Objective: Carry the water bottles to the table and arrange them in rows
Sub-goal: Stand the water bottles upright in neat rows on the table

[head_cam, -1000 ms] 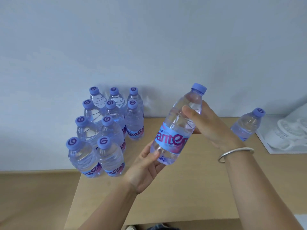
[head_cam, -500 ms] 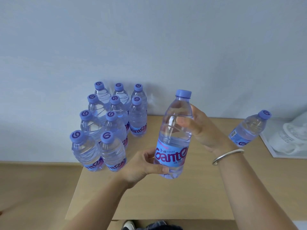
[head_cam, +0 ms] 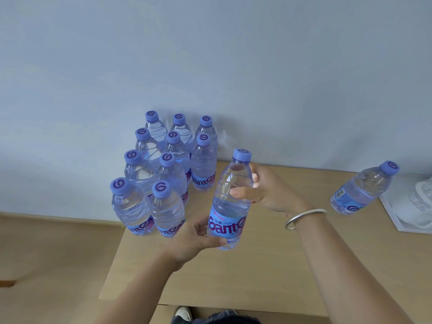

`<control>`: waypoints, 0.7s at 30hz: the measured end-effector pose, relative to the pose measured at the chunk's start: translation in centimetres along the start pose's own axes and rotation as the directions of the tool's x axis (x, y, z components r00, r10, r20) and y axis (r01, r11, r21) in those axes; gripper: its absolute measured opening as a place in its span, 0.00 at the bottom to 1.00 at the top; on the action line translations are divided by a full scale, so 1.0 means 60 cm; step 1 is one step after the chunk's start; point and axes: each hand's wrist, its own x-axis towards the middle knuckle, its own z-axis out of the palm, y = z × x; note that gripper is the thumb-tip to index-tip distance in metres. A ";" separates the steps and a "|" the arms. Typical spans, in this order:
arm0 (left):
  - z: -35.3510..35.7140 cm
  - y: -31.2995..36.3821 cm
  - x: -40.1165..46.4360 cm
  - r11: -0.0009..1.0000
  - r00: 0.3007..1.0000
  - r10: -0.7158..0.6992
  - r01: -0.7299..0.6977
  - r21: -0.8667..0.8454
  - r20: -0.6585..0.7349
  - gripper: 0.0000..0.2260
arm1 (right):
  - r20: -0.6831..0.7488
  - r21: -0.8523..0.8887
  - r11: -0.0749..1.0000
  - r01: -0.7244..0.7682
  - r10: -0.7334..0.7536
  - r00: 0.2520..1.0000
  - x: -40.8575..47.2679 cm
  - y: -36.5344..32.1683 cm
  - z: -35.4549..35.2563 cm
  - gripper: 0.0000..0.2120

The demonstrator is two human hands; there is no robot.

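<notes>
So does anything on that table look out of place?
One water bottle stands alone at the right, beside a white object, far from the grouped bottles. That group's third column holds only two; the held bottle isn't placed.

Ten bottles (head_cam: 168,174) stand grouped at the table's (head_cam: 257,277) back left. A held bottle (head_cam: 230,202) is right of them. A lone bottle (head_cam: 361,189) stands far right.

A white tray (head_cam: 397,220) sits at the right edge, holding a white object too blurred to identify. A shoe (head_cam: 183,313) shows on the floor (head_cam: 46,265).
</notes>
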 end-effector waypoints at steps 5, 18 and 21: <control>0.008 -0.037 0.003 0.971 0.969 0.077 -0.019 0.239 -0.235 0.24 | -0.055 -0.076 0.997 -0.030 0.026 0.998 0.038 0.031 0.024 0.23; 0.018 -0.069 0.022 0.937 0.913 0.043 0.103 0.334 -0.405 0.20 | -0.171 -0.147 0.989 -0.024 -0.002 0.985 0.101 0.067 0.080 0.18; 0.015 -0.063 0.035 0.958 0.906 -0.010 0.130 0.255 -0.423 0.14 | -0.188 -0.141 0.990 -0.012 -0.015 0.982 0.112 0.072 0.092 0.17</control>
